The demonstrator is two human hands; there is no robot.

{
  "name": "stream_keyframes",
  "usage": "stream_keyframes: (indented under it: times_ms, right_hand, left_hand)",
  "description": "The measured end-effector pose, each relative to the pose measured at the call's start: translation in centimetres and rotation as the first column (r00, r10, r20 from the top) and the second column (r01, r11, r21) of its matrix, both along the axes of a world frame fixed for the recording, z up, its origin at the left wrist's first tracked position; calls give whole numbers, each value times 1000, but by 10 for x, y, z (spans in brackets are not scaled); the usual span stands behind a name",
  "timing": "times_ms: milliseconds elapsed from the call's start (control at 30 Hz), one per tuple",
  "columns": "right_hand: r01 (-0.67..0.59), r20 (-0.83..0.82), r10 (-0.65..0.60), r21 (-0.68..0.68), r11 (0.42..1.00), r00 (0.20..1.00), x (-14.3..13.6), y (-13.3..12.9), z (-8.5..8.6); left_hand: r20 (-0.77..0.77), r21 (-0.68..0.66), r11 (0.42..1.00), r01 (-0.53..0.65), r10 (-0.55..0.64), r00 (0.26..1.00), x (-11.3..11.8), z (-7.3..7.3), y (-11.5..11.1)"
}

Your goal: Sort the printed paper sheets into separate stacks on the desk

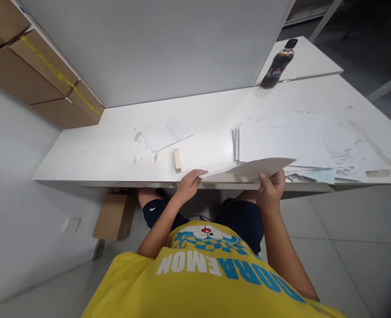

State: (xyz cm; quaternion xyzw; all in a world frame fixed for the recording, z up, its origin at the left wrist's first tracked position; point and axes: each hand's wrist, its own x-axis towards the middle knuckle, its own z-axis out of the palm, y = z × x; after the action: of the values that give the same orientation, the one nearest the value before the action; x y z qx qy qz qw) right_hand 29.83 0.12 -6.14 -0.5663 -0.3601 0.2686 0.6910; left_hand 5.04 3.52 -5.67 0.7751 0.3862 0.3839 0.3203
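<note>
A sheet of paper [248, 171] is held between both hands at the table's front edge, curved upward at its right part. My left hand [189, 183] pinches its left end. My right hand [272, 185] grips the right end, thumb on the near side. A small cream-coloured stapler-like object [177, 160] lies on the table just beyond my left hand. Beyond my right hand spreads a stack of white papers [281, 137], with loose sheets and a bluish sheet [323, 175] at its near side.
The white table [116, 150] bears smudges and thin drawn lines. A dark drink bottle [278, 66] stands at the back right, near a grey panel [169, 48]. Cardboard boxes [73, 108] are piled at the back left; another box [111, 216] is under the table.
</note>
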Motion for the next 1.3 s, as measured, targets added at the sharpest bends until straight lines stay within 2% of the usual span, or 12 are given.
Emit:
stream_keyframes:
  times_ms: [167,300,367,433,533,600,700,833,967,1067,1167,1300]
  right_hand:
    - [-23,33,24,-35,999,999,-4,-1,-2]
    - [-106,91,116,-109,988,989,17,-17,1]
    - [-262,104,289,-214,941,952,28,-27,3]
    - [-452,42,490,-326,830,870,30,-33,2]
    - [-617,-126,627,-399,678,769,15,-35,-6]
    - [-635,-193,616,-397,663,764,0,-33,-12]
    - [-596,-207,564,-379,707,800,-13,-28,-19]
    - [-498,-211,452,-414,762,867,-5,-23,-19]
    - [-468,-220,413,-445,764,884,4,-18,-12]
    - [-485,-195,447,-430,761,873,3,-12,-8]
    - [-512,-192,479,-426,746,857,2,-7,-7]
    - [-531,-213,490,-433,728,845,3,-6,-8]
  left_hand:
    - [-10,-14,999,-53,53,999,4,4,0]
    - [73,-72,994,-78,83,994,-7,0,-23]
    - [137,-139,983,-122,141,980,-18,-7,-44]
    - [199,-251,947,-201,253,947,-31,-17,-65]
    - [230,-439,839,-321,451,863,-48,-31,-88]
    - [227,-509,785,-354,519,824,-55,-36,-93]
    - [224,-518,773,-367,536,814,-61,-38,-91]
    - [166,-390,828,-402,492,854,-61,-28,-83]
    - [3,20,886,-463,463,886,-57,-8,-64]
    - [-190,251,891,-378,428,884,-54,7,-39]
    - [-307,334,889,-313,417,855,-53,14,-19]
    - [-326,376,872,-314,442,836,-53,9,-11]
